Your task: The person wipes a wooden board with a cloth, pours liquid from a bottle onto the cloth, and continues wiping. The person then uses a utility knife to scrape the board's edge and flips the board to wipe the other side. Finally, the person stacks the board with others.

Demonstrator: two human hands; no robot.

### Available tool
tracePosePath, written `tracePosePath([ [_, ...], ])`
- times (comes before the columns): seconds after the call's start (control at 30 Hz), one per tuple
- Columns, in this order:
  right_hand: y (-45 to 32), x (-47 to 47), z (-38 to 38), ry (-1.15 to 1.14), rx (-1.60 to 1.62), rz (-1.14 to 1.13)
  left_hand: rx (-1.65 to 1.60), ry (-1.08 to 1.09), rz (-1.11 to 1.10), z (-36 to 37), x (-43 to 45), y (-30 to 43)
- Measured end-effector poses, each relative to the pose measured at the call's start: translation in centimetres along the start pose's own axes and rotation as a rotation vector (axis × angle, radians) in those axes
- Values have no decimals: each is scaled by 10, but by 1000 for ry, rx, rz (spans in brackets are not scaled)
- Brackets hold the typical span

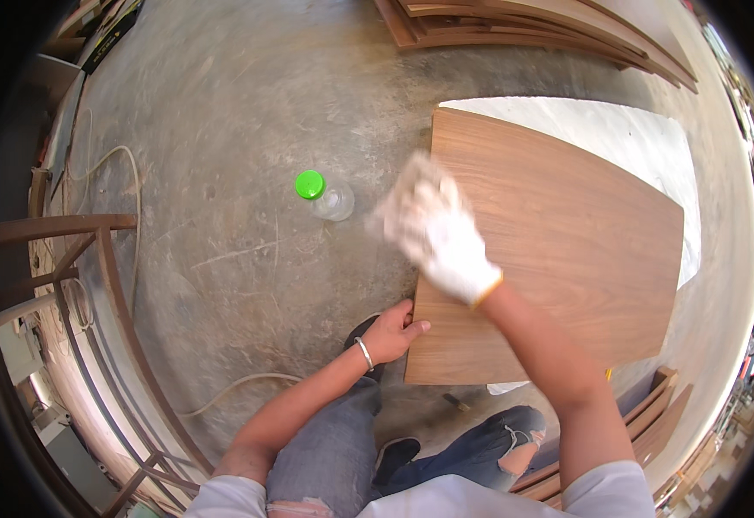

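A brown wood-grain panel (564,239) lies flat before me, tilted slightly in view, with a white sheet (661,149) showing from under its far and right sides. My left hand (396,331), bare and with a silver bangle at the wrist, grips the panel's left edge near its close corner. The thumb rests on top and the fingers curl at the side. Over that same left edge, farther away, is my right hand (438,233) in a white knit glove. Motion blurs its fingers, and whether a pale cloth is bunched in them cannot be told.
A clear plastic bottle with a green cap (311,185) stands on the concrete floor (221,129). Stacked brown panels (519,29) lie at the far right. A brown metal frame (114,272) and a pale hose (136,194) are at left. Wooden boards (655,421) lie near my right knee.
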State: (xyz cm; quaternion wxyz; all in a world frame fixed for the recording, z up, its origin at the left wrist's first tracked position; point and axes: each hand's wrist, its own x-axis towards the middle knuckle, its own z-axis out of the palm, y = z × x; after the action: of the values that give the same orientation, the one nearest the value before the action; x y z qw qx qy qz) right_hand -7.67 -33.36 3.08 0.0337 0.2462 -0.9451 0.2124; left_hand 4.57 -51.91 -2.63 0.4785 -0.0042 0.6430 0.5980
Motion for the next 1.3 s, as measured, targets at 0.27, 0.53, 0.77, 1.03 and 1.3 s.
tracePosePath([
  [0.27, 71, 43, -16, -64, -34, 198, -16, -29, 82, 12, 7, -6],
  [0.53, -83, -74, -2, -94, 167, -11, -962, 26, -168, -27, -20, -69],
  [0.77, -104, -154, -1, -404, 351, -58, -776, 160, -186, -81, -42, -105],
  [1.03, -94, -125, 2, -232, 177, -23, -447, 224, -202, -70, -21, -65],
  [1.3, -95, -260, -33, -427, 276, 10, -364, 282, -140, -79, -7, -44],
])
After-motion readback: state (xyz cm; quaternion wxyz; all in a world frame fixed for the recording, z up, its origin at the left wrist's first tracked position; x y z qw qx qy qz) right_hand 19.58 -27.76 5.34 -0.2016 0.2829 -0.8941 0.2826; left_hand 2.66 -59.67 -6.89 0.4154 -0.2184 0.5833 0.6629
